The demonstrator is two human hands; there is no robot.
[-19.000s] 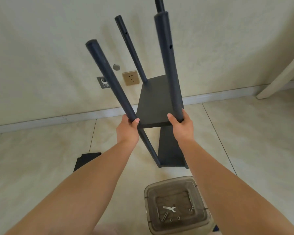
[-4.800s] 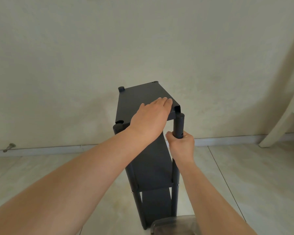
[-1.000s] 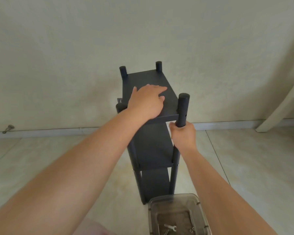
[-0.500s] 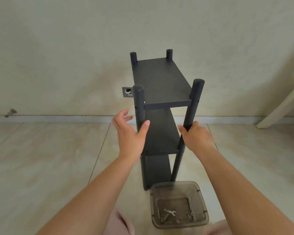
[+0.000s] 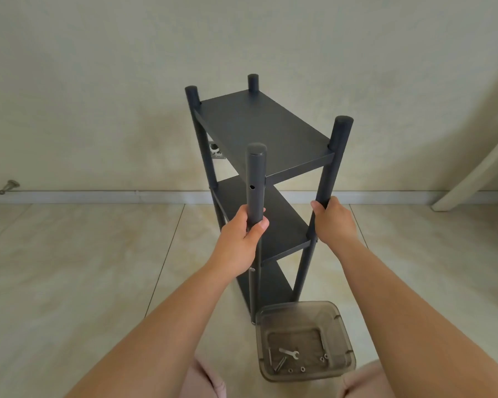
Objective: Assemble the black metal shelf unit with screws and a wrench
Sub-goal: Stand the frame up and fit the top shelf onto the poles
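A pale wall (image 5: pixel 98 81) and a tiled floor (image 5: pixel 69 268) fill the view, meeting at a white baseboard (image 5: pixel 84 195). A black shelf unit (image 5: pixel 265 130) stands upright on the floor in the middle, near the wall, with three boards one above the other between four round posts. The left hand (image 5: pixel 239 239) is wrapped around the near left post (image 5: pixel 256 179), just below a small hole in it, fingers and thumb curled round the tube. The right hand (image 5: pixel 332 222) grasps the near right post (image 5: pixel 332 165) between the top and middle boards. Just in front of the unit's foot sits a clear brownish plastic box (image 5: pixel 339 323) on the floor. Inside it lie a small wrench (image 5: pixel 289 353), a few screws (image 5: pixel 279 363) and several nuts (image 5: pixel 302 369).
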